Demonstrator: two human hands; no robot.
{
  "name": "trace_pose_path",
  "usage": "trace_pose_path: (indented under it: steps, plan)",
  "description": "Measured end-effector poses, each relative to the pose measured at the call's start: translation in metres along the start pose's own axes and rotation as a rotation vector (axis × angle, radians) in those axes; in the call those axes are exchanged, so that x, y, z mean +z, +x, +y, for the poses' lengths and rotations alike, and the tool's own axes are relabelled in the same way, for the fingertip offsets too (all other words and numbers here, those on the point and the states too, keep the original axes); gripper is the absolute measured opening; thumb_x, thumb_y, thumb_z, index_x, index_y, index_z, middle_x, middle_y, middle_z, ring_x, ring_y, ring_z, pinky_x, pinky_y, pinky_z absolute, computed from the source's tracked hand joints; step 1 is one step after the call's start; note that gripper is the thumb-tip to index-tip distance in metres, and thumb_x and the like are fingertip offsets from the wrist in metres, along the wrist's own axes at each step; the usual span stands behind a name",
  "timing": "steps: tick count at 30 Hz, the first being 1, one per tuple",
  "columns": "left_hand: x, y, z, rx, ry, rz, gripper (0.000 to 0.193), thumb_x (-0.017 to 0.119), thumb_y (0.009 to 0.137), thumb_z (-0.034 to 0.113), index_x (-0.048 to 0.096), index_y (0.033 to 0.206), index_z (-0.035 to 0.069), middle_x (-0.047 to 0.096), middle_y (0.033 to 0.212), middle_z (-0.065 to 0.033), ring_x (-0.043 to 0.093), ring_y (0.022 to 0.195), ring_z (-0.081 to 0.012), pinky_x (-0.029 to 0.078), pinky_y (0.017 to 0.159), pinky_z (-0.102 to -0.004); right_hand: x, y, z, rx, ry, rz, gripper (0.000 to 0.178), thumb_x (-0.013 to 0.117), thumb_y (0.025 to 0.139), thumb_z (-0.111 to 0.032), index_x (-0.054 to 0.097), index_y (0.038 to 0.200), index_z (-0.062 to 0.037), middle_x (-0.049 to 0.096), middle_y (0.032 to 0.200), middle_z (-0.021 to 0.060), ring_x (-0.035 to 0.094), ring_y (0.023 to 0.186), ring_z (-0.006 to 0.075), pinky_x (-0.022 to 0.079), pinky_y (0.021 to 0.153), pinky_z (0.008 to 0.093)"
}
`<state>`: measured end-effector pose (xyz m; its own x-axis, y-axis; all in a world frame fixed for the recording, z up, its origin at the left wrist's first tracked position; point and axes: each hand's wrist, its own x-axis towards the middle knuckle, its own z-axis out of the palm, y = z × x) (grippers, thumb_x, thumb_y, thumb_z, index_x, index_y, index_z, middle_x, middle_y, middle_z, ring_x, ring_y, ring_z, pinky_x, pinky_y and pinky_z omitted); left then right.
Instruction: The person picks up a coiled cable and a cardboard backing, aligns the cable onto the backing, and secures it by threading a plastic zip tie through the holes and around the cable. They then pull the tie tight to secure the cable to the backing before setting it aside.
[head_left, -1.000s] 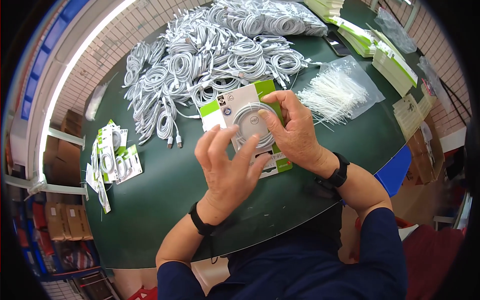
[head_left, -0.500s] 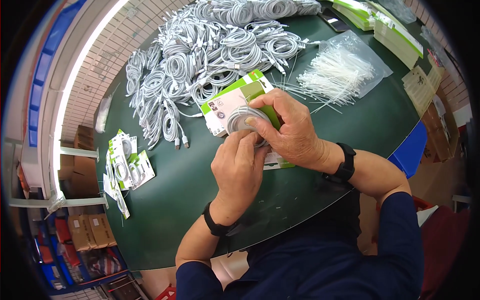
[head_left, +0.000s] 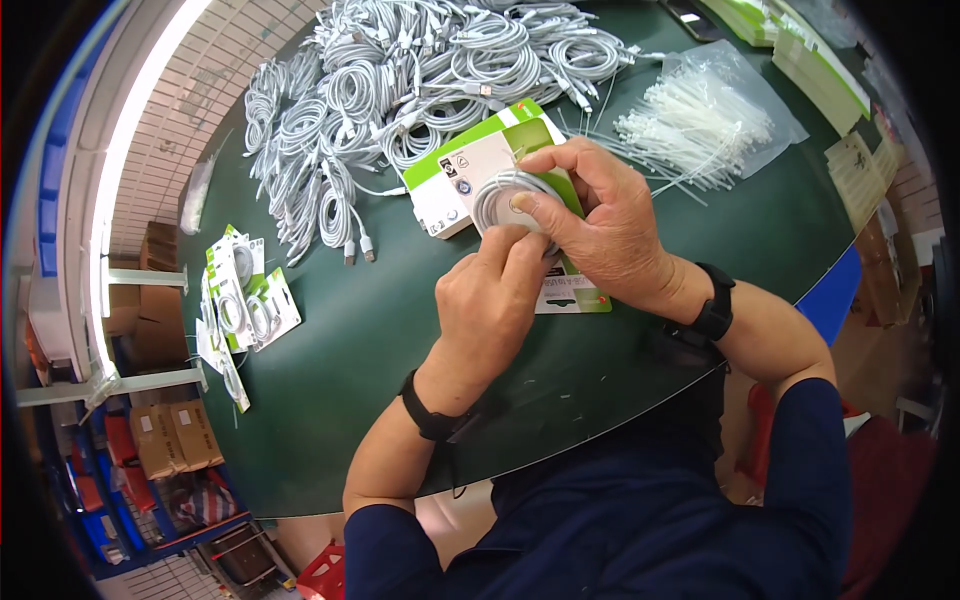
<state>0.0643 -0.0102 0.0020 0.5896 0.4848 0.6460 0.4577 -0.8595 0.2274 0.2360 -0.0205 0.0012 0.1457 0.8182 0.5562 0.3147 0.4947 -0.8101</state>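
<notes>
A coiled white cable (head_left: pixel 489 205) lies against a white-and-green packaging card (head_left: pixel 578 293). My right hand (head_left: pixel 612 222) grips the coil and card from the right, its thumb pressed on the coil and its fingers curled over the card's upper edge. At the coil's lower edge, the fingers of my left hand (head_left: pixel 488 300) are pinched together on the cable; their tips are partly hidden. A thin tie end stands up near the top of the coil. Behind the held card lies a stack of similar cards (head_left: pixel 432 208).
A big heap of coiled grey-white cables (head_left: pixel 400 90) covers the far side of the green table (head_left: pixel 400 330). White cable ties (head_left: pixel 690 125) spill from a clear bag at the right. Carded cables (head_left: pixel 240 305) lie at the left; more cards (head_left: pixel 815 75) and a phone (head_left: pixel 692 18) are far right.
The view has shifted slightly, so the table's things appear a little higher. Both hands keep hold of the coil and card, with the left fingers still working at the coil's lower edge.
</notes>
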Motion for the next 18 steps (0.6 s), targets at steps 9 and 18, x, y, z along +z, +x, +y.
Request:
trace_pose_path:
  steps: [9, 18]
  plan:
    - [-0.027, 0.001, 0.001, -0.245, -0.235, 0.184, 0.037, 0.084, 0.081, 0.01, 0.065, 0.113, 0.006, 0.069, 0.107, -0.0106, 0.064, 0.065, -0.0166, 0.051, 0.056, -0.0297, -0.008, 0.003, -0.004, 0.138, 0.141, -0.031, 0.029, 0.071, 0.094, 0.0, 0.058, 0.12, 0.0013, 0.065, 0.098, 0.0029, 0.067, 0.088, 0.0067, 0.054, 0.074, 0.0212]
    - [-0.035, 0.007, -0.009, -0.809, -1.021, 0.152, 0.033, 0.075, 0.091, 0.01, 0.064, 0.119, -0.004, 0.07, 0.112, -0.0099, 0.064, 0.083, -0.0101, 0.055, 0.076, -0.0275, -0.011, 0.004, -0.004, -0.064, 0.127, -0.065, 0.026, 0.069, 0.095, 0.002, 0.058, 0.118, 0.0026, 0.065, 0.099, 0.0051, 0.068, 0.087, 0.0074, 0.054, 0.074, 0.0209]
